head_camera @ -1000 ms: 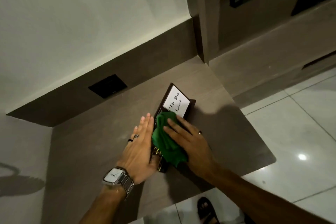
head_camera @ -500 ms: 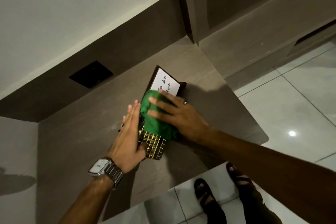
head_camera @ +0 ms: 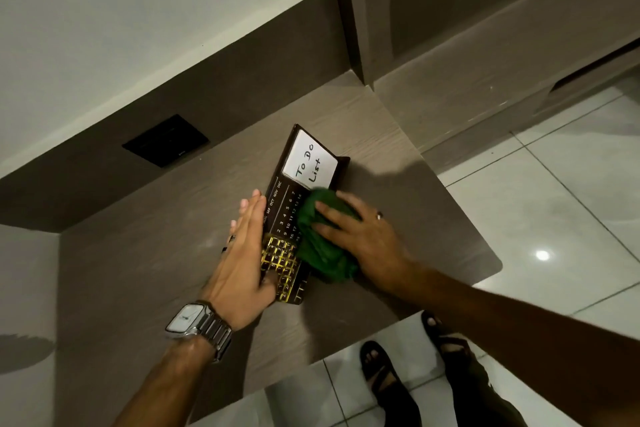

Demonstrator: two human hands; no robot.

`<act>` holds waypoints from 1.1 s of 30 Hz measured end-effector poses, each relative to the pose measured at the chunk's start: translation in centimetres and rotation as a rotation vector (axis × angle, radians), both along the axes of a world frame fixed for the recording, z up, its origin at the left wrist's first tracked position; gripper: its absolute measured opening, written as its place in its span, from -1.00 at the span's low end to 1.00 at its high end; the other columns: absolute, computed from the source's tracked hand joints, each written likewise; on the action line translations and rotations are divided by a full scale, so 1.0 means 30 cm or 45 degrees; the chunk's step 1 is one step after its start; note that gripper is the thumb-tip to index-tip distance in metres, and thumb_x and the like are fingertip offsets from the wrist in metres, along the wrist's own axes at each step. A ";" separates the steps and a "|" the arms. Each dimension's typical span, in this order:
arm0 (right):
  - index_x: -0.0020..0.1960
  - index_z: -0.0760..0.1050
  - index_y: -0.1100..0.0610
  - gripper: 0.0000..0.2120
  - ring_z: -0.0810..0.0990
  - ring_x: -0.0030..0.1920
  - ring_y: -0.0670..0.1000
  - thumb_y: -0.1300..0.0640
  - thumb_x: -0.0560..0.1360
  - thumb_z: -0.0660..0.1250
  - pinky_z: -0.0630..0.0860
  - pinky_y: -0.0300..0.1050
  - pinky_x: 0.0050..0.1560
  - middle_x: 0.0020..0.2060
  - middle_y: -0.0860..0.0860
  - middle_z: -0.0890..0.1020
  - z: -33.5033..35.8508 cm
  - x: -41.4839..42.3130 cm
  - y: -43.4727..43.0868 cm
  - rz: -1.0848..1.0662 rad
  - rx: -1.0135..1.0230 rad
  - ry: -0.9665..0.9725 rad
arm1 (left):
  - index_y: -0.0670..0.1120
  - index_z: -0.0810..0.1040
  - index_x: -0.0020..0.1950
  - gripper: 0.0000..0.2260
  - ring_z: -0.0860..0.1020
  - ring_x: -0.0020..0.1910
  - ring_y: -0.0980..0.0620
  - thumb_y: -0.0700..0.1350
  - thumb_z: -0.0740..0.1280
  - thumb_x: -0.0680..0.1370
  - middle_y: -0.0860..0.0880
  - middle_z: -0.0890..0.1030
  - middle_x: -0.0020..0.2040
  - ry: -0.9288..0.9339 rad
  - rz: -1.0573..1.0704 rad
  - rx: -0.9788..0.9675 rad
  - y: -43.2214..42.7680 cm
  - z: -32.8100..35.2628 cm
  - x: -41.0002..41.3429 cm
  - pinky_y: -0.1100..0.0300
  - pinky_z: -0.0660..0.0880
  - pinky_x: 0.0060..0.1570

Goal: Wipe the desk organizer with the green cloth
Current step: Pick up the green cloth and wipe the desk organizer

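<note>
Dark desk organizer point(head_camera: 282, 215) flat on the brown desktop point(head_camera: 145, 274), slanted, far end toward the back wall panel, near end close to the front edge. White "To Do List" card point(head_camera: 309, 165) at the far end; below it month names and date numbers in pale print; gold-lined grid point(head_camera: 280, 258) at the near end.

Left hand point(head_camera: 242, 263) on edge along the organizer's left side, fingers straight and pressed together, palm against the dark frame, thumb on the gold grid. Rings on two fingers; silver wristwatch point(head_camera: 194, 321) with a pale square face on the wrist.

Green cloth point(head_camera: 322, 246) bunched along the organizer's right edge, partly over the date numbers, partly on the desktop just beside. Right hand point(head_camera: 363, 236) flat on top of the cloth, fingers spread and pressing down, ring on one finger.

Black socket plate point(head_camera: 165, 140) in the dark back panel, well apart from the organizer. Beyond the desktop's front edge, pale floor tiles point(head_camera: 571, 184) and two feet in dark sandals point(head_camera: 384, 378).
</note>
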State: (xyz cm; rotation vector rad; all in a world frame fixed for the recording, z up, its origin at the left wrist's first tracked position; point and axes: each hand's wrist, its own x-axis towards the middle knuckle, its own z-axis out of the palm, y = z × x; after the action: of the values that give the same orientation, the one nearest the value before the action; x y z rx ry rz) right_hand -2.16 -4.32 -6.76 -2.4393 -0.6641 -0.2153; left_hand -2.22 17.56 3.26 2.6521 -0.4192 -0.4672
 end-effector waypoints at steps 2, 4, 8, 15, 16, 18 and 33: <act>0.37 0.41 0.01 -0.14 0.24 0.43 0.28 0.18 0.14 0.67 0.47 0.40 0.13 0.43 0.04 0.40 -0.026 -0.087 0.038 0.250 -0.034 -0.006 | 0.10 -0.33 0.54 0.06 -0.28 0.55 0.08 -0.34 0.36 0.34 0.06 -0.27 0.57 -0.008 -0.008 -0.001 0.003 -0.001 -0.001 0.01 -0.29 0.48; 0.40 0.36 -0.02 -0.09 0.18 0.45 0.24 0.13 0.12 0.67 0.41 0.34 0.18 0.45 0.01 0.35 -0.014 -0.094 0.052 0.408 -0.113 -0.018 | 0.08 -0.32 0.54 0.04 -0.27 0.56 0.06 -0.33 0.35 0.34 0.05 -0.26 0.58 -0.006 -0.011 0.000 0.003 0.001 -0.003 0.00 -0.28 0.49; 0.39 0.45 0.03 -0.34 0.26 0.43 0.29 0.20 0.32 0.55 0.44 0.32 0.19 0.45 0.04 0.39 0.028 0.051 -0.056 0.078 -0.134 -0.016 | 0.05 -0.30 0.55 0.04 -0.25 0.56 0.05 -0.37 0.35 0.34 0.03 -0.24 0.58 -0.032 -0.003 0.003 -0.004 0.007 -0.005 0.03 -0.27 0.49; 0.36 0.38 -0.01 -0.19 0.30 0.38 0.27 0.18 0.19 0.62 0.46 0.34 0.17 0.41 0.02 0.38 -0.023 -0.087 0.043 0.405 -0.097 -0.035 | 0.05 -0.29 0.55 0.04 -0.26 0.56 0.04 -0.35 0.37 0.35 0.05 -0.23 0.58 -0.013 -0.001 -0.019 -0.001 0.009 -0.004 0.02 -0.28 0.48; 0.35 0.40 0.01 -0.22 0.32 0.38 0.28 0.20 0.20 0.62 0.47 0.36 0.15 0.41 0.04 0.40 -0.014 -0.052 0.021 0.344 -0.085 -0.055 | 0.06 -0.29 0.55 0.05 -0.25 0.56 0.04 -0.35 0.37 0.34 0.05 -0.23 0.58 -0.010 0.000 -0.015 0.000 0.007 -0.003 0.01 -0.27 0.49; 0.37 0.44 0.02 -0.31 0.31 0.39 0.30 0.21 0.29 0.58 0.48 0.35 0.12 0.44 0.06 0.39 0.006 0.025 -0.032 0.086 -0.086 0.001 | 0.09 -0.30 0.55 0.07 -0.25 0.56 0.05 -0.37 0.37 0.32 0.05 -0.22 0.59 -0.012 0.011 -0.013 -0.002 0.004 -0.001 0.00 -0.26 0.49; 0.36 0.47 0.08 -0.34 0.25 0.44 0.25 0.25 0.30 0.57 0.44 0.33 0.21 0.42 0.08 0.43 0.101 0.014 0.056 0.303 0.030 -0.187 | 0.10 -0.27 0.55 0.06 -0.21 0.56 0.03 -0.42 0.36 0.32 0.12 -0.21 0.54 0.022 0.054 -0.099 -0.019 0.018 -0.007 -0.07 -0.17 0.54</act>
State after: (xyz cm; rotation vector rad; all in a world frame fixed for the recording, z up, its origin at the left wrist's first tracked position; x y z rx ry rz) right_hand -1.72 -2.64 -3.72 -2.3126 -1.0031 -0.3059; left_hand -2.42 17.01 3.81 2.5748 -0.3681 -0.4508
